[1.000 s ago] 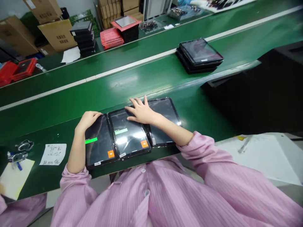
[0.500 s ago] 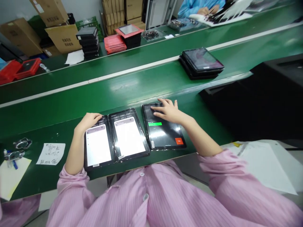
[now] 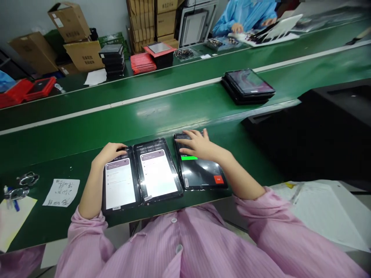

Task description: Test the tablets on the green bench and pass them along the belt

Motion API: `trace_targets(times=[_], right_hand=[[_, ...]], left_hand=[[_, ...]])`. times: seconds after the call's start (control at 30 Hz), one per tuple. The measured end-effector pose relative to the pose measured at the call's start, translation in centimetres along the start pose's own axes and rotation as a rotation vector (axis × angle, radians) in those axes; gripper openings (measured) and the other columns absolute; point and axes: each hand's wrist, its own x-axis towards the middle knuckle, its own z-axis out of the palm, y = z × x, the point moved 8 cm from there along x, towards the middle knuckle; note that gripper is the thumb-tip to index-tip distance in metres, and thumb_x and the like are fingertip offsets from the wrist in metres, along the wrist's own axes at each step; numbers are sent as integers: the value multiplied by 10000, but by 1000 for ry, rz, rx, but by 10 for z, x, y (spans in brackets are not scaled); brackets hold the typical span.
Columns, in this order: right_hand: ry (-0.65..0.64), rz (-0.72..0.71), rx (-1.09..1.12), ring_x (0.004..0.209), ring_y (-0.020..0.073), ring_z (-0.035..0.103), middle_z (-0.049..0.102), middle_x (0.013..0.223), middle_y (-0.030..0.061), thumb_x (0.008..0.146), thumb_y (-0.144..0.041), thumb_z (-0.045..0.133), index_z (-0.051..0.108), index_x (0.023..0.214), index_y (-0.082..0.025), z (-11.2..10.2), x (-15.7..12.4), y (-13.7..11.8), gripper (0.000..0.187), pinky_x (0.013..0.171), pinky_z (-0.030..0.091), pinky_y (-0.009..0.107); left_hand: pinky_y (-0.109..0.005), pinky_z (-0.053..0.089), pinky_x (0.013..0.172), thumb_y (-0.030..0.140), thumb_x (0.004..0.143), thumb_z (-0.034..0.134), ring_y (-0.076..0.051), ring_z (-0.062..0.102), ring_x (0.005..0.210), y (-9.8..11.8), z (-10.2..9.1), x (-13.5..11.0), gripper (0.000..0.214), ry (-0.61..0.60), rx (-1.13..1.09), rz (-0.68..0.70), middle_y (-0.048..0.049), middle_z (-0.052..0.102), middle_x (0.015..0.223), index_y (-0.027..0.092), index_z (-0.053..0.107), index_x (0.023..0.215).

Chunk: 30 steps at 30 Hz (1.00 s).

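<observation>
Three tablets lie side by side on the green bench in front of me. My left hand (image 3: 111, 153) rests over the top left of the left tablet (image 3: 120, 185), fingers stretched across its upper edge. Beside it, nearly touching, is the middle tablet (image 3: 158, 173), its screen white with a purple-grey banner. My right hand (image 3: 198, 146) is spread over the upper part of the right tablet (image 3: 199, 173), which has a dark screen with a green bar and a red button. Whether the right fingertips touch the glass I cannot tell.
Stacked tablets (image 3: 248, 83) sit beyond on the green belt. At right stands a large black case (image 3: 313, 131). A handwritten note (image 3: 61, 192) and pens (image 3: 16, 204) lie at left. Across the belt are red trays (image 3: 143, 63), cartons (image 3: 84, 56) and a person in blue (image 3: 234, 17).
My right hand has shifted slightly left over the right tablet. The left hand's fingers reach a little further over the left tablet. The camera view has tilted slightly.
</observation>
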Motion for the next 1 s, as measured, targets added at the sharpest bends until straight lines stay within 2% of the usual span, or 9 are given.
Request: trace_targets(times=[0.1,0.17,0.27,0.37,0.57,0.63,0.77,0.9,1.0], right_hand=[[46,-142,23,1467,455,281,341,1616,142,964,-570,497,444,1505,-373,3,25,-41,578,1074,162,835],[47,-194,19,1482,466,246,305,1634,144,949,-570,533,444,1503,-371,11,39,-60,595,1075,145,835],[85,-216,-4,1490,471,225,270,1648,151,930,-586,560,458,1491,-351,15,43,-63,616,1079,112,835],[188,-116,0,1495,452,221,246,1647,186,948,-598,507,430,1507,-298,7,25,-24,639,1098,125,814],[258,259,55,1421,442,324,359,1567,194,992,-525,421,564,1396,-282,16,-39,96,492,1072,241,791],[274,245,80,1408,421,335,370,1552,180,986,-532,424,573,1388,-297,21,-52,111,489,1088,280,738],[326,165,161,1421,419,312,381,1539,143,974,-591,399,633,1294,-322,19,-53,119,479,1111,221,742],[644,135,435,1381,327,407,493,1430,146,985,-604,333,574,1317,-265,5,-36,135,533,1151,319,571],[793,187,693,1229,285,548,612,1256,127,986,-623,264,576,1261,-246,20,-19,153,562,1084,425,489]], left_hand=[[-321,497,958,475,942,497,-261,652,1157,2,-2,-2,421,5,-2,-33,-41,707,1273,231,719,1204],[-319,490,969,472,966,436,-255,648,1164,5,-4,-3,437,17,1,-46,-35,706,1276,235,724,1192],[-315,489,968,472,971,404,-257,648,1164,9,-5,-5,451,23,12,-42,-28,712,1267,241,733,1175],[-311,491,967,482,974,376,-260,650,1163,9,-5,-4,472,29,21,-39,-22,715,1263,251,740,1166],[-338,487,997,516,974,322,-275,636,1200,4,-5,3,526,-15,90,-54,-9,703,1287,278,746,1172],[-349,475,1030,565,972,312,-275,620,1228,8,-6,7,557,-57,97,-28,-6,679,1328,287,720,1227],[-332,452,1066,664,950,294,-253,603,1246,24,-4,20,628,-154,59,56,-9,656,1362,287,692,1256],[-330,487,993,701,929,223,-255,658,1119,27,-3,38,697,-199,84,25,-23,730,1201,269,754,1059],[-340,506,895,725,908,165,-257,688,958,27,-2,51,756,-214,153,-27,-29,763,1000,268,767,908]])
